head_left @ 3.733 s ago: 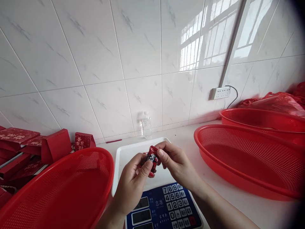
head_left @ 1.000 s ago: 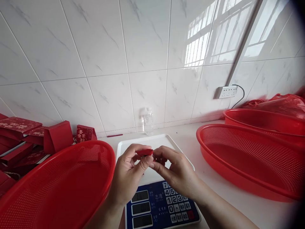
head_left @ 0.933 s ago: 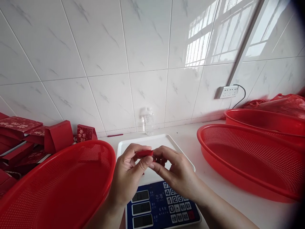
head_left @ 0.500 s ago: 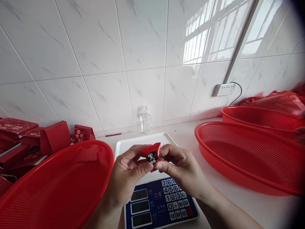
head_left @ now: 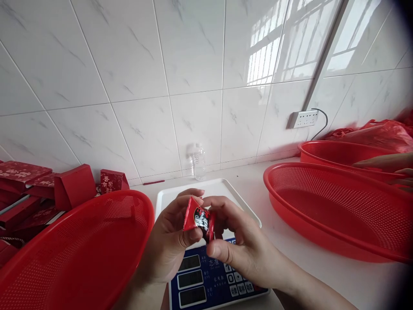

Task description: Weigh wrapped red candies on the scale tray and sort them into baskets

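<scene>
A small wrapped candy [head_left: 200, 218] in a red and black wrapper with white characters is held up above the scale. My left hand [head_left: 174, 237] pinches its left side between thumb and fingers. My right hand [head_left: 240, 241] curls around the right side, index finger at the top of the wrapper and thumb by its lower corner. Below both hands is a digital scale [head_left: 219, 292] with a blue panel, three displays and a keypad partly covered by the right hand. Its white tray [head_left: 222, 187] shows behind the fingers.
Red perforated baskets stand at left [head_left: 97, 258] and right [head_left: 322, 219]. Another person's hand [head_left: 383, 161] is at the far right basket [head_left: 338, 150]. Red boxes [head_left: 72, 187] are piled at left. A clear bottle [head_left: 199, 162] stands by the tiled wall, below a power strip [head_left: 303, 119].
The candy has been turned and shifted slightly left between my hands. My right fingers have loosened and spread. Another person's hand has come further into the far right basket.
</scene>
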Available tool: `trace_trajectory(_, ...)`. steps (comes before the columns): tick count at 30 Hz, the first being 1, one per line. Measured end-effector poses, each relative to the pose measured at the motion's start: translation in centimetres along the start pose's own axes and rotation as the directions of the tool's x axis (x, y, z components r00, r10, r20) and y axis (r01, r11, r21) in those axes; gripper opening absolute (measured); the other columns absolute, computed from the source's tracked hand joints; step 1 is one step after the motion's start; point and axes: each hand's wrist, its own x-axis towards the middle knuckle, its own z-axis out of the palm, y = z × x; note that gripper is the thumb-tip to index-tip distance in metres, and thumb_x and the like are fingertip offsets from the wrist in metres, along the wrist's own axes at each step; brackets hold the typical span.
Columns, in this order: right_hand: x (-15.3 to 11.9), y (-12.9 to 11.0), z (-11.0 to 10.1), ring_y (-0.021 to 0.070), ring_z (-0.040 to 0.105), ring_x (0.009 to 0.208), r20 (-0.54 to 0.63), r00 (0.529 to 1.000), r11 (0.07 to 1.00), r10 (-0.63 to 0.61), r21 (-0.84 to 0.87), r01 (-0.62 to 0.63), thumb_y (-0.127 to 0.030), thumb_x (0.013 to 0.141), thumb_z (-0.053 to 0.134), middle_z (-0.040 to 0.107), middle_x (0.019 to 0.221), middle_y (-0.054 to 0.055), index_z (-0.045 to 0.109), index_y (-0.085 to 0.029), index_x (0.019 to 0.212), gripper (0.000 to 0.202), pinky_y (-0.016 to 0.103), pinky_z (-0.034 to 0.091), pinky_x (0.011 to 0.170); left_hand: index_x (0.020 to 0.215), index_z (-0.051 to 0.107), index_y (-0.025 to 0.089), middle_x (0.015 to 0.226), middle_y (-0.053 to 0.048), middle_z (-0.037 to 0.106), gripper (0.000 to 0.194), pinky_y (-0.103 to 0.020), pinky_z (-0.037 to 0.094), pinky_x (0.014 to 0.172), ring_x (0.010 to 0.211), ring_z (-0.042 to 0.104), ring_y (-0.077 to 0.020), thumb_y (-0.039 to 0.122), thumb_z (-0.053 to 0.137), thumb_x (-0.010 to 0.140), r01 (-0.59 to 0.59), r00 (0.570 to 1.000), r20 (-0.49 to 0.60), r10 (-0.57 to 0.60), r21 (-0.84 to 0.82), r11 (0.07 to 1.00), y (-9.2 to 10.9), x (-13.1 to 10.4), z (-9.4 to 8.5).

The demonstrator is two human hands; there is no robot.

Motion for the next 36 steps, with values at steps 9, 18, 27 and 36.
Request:
trace_trajectory(9,-0.2,-0.3,0.1,0.0118,0.061,0.076,-0.059,0.961,0.883,-0.272,-0.412,0.224,-0.044,0.093,0.065,0.067,0.102,0.002,0.052,-0.031,0.134,0.044,0.020,0.054,0.060,0.102,0.076,0.033,0.113,0.003,0.067,0.028,-0.018,0.057,0.083,0.094,0.066,-0.0121,0.020,0.082,0.078,-0.083,0.995,0.050,0.083,-0.008,0.997,0.1,-0.2,-0.1)
trace_trajectory(18,0.0,-0.5,-0.3,0.0138,0.061,0.084,-0.071,0.901,0.777,-0.429,-0.539,0.327,-0.015,0.087,0.068,0.060,0.104,0.006,0.060,-0.020,0.120,0.035,0.022,0.056,0.060,0.115,0.073,0.034,0.119,0.002,0.061,0.033,-0.024,0.056,0.093,0.105,0.065,-0.0161,0.020,0.075,0.085,-0.090,0.979,0.185,0.084,0.022,0.996,0.2,-0.2,-0.3)
trace_trajectory(27,0.0,-0.9,-0.6,0.0149,0.062,0.085,-0.040,0.903,0.793,-0.427,-0.497,0.353,-0.013,0.087,0.066,0.062,0.103,0.006,0.061,-0.020,0.117,0.031,0.024,0.057,0.059,0.113,0.074,0.035,0.115,0.002,0.061,0.032,-0.020,0.054,0.092,0.103,0.065,-0.0136,0.020,0.076,0.084,-0.088,0.984,0.164,0.075,0.074,0.993,0.1,-0.1,0.0)
trace_trajectory(36,0.1,-0.5,-0.7,0.0184,0.065,0.092,-0.078,0.929,0.825,-0.361,-0.491,0.280,-0.029,0.093,0.066,0.063,0.118,0.010,0.057,-0.027,0.129,0.038,0.026,0.059,0.059,0.111,0.068,0.036,0.110,0.000,0.067,0.021,-0.020,0.055,0.077,0.098,0.063,-0.0155,0.027,0.068,0.091,-0.181,0.979,-0.020,0.201,0.350,0.919,-0.5,-0.3,-0.4)
